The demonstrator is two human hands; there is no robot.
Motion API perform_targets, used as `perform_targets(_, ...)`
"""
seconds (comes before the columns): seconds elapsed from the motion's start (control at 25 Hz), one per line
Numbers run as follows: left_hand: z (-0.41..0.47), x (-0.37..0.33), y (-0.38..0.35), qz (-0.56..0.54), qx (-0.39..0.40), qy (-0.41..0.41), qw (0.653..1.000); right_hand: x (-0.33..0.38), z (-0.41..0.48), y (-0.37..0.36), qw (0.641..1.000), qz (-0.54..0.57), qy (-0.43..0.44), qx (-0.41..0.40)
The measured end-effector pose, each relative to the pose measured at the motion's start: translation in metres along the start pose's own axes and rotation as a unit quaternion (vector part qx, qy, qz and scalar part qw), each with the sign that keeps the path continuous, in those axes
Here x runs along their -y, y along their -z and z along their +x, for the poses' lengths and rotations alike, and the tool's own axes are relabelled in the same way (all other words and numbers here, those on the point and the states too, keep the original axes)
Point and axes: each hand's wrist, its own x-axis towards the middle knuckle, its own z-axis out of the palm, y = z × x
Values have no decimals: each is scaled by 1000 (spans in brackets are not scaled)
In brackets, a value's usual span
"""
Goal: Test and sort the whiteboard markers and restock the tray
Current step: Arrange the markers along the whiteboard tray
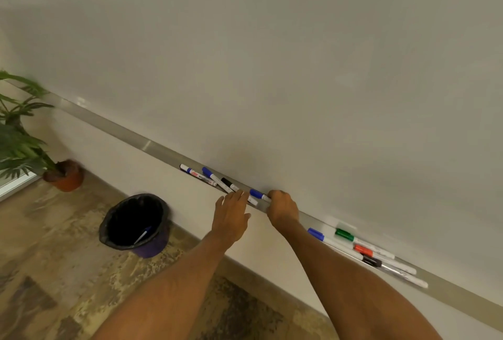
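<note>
Whiteboard [299,67]: smooth, matte off-white, unmarked where visible. Along its lower edge runs the tray [122,132], a narrow brushed-metal ledge, grey and straight, crossing the view diagonally. Right hand [281,206]: fingers curled over the tray lip, grip clamped on the white barrel of a blue-capped marker [257,193]. The cap sticks out to the left of the knuckles and the rest of the barrel is hidden inside the fist. Left hand [234,211]: fingers straight and slightly spread, grip apart and holding nothing. Its fingertips sit at the tray edge just left of the held marker, over a white barrel lying there; contact cannot be told. Further left in the tray lie three slim cylindrical markers, loosely crossed: a red-labelled marker [198,175], a second blue-capped marker [215,176] and a black-capped marker [228,184]. To the right of the right forearm four more lie roughly parallel: a third blue-capped marker [317,234], a green-capped marker [345,234], a red-capped marker [364,250] and a second black-capped marker [371,261], all with glossy white plastic barrels. On the floor [68,271], mottled brown and stone-like, stands a round purple bin [152,247] with a crinkled black liner and one blue marker [143,234] leaning inside. A leafy plant in a terracotta pot [65,176] stands at far left.
</note>
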Motion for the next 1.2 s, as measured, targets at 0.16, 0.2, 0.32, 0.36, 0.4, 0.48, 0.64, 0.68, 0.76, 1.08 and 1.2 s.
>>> perform_targets(0.16,3,7,-7,24,34,-3,999,2,7,-7,998,56,-8,-5)
perform_targets(0.2,3,7,-9,25,38,-6,999,-2,5,-7,998,65,-9,-13)
perform_targets(0.32,4,-1,-10,17,30,-18,999,-23,-6,-3,998,54,2,-42)
perform_targets(0.36,4,-6,-10,14,27,-24,999,-32,-12,0,998,31,16,-50)
perform_targets(0.4,4,-12,-10,15,24,-32,999,-41,-18,2,998,1,35,-57)
perform_targets(0.48,2,-27,-11,18,16,-55,998,-58,-33,4,992,-55,81,-81)
perform_targets(0.64,-3,-65,-21,27,33,-103,994,-93,-62,-2,978,-102,119,-136)
perform_targets(0.68,-4,-76,-24,32,48,-111,992,-102,-68,-3,978,-117,109,-133)
perform_targets(0.76,-4,-98,-32,42,80,-127,988,-120,-77,-1,979,-141,88,-115)
perform_targets(1.08,-26,-167,-75,73,182,-157,968,-191,-107,-2,976,-205,60,-35)
perform_targets(1.2,-34,-189,-83,79,185,-158,967,-217,-116,-3,979,-193,61,-21)
